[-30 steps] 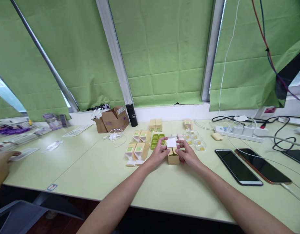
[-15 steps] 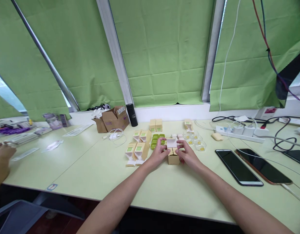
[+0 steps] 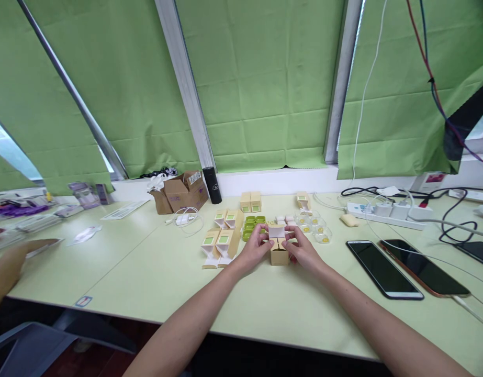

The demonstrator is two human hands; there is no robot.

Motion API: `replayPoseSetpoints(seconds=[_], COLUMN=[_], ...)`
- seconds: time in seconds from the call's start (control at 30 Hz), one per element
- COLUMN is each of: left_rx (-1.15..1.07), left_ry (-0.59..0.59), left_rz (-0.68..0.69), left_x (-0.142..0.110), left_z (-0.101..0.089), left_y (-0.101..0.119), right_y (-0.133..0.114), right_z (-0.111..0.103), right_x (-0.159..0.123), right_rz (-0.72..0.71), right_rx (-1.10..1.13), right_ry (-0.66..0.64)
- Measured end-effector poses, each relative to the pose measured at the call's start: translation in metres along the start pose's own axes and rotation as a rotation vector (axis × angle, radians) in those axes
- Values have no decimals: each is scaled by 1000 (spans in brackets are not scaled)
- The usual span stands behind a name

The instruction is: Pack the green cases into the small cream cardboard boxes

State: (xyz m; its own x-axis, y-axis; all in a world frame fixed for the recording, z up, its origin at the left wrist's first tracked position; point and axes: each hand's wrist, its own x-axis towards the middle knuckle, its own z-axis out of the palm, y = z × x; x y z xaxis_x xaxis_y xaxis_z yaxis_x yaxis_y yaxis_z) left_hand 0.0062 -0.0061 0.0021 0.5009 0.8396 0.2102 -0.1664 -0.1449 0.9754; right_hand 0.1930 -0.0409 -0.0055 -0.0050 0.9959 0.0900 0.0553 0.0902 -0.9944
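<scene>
A small brown cardboard box (image 3: 279, 257) stands on the table between my hands, its top flaps partly open and a white-lined flap raised at the back. My left hand (image 3: 257, 247) grips its left side, thumb on a top flap and fingers near the raised flap. From the other side my right hand (image 3: 301, 247) holds the box the same way. Just behind my left hand sits a green compartment tray (image 3: 249, 226). Clear plastic cups with yellow bits (image 3: 323, 235) lie beyond my right hand. Small white pieces (image 3: 284, 218) are behind the box, partly hidden.
Several open kraft boxes (image 3: 221, 240) stand to the left, with closed ones (image 3: 251, 201) farther back. Two phones (image 3: 384, 269) lie to the right, near a power strip (image 3: 390, 213) and cables. A larger carton (image 3: 184, 192) is back left. Another person's arm (image 3: 6, 269) reaches in from the left.
The raised back flap has bent slightly forward, showing its brown edge. My hands stay almost where they were. At far left, the other person's hand has moved to the right.
</scene>
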Motion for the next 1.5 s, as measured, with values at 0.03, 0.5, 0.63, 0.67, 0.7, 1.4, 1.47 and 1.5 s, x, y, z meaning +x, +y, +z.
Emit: replayPoseSetpoints(seconds=[0.03, 0.5, 0.63, 0.67, 0.7, 1.4, 1.47, 1.5], left_rx=[14, 44, 65, 74, 79, 29, 57, 69], left_ry=[12, 35, 53, 55, 57, 28, 28, 26], left_rz=[-2, -5, -8, -5, -1, -24, -12, -4], left_x=[0, 0, 0, 0, 1, -3, -3, -3], left_z=[0, 2, 2, 2, 2, -3, -3, -3], left_y=[0, 3, 3, 2, 2, 8, 8, 8], right_y=[0, -3, -2, -2, -3, -14, -12, -11], right_z=[0, -1, -1, -1, -2, -6, -7, -7], right_x=[0, -1, 0, 0, -1, -17, -16, -16], right_rz=[0, -23, -82, -100, -120, -649, -696, -716], right_rx=[-1, -48, -91, -97, -103, -409, -440, -454], right_ry=[1, -1, 26, 38, 52, 110, 104, 99])
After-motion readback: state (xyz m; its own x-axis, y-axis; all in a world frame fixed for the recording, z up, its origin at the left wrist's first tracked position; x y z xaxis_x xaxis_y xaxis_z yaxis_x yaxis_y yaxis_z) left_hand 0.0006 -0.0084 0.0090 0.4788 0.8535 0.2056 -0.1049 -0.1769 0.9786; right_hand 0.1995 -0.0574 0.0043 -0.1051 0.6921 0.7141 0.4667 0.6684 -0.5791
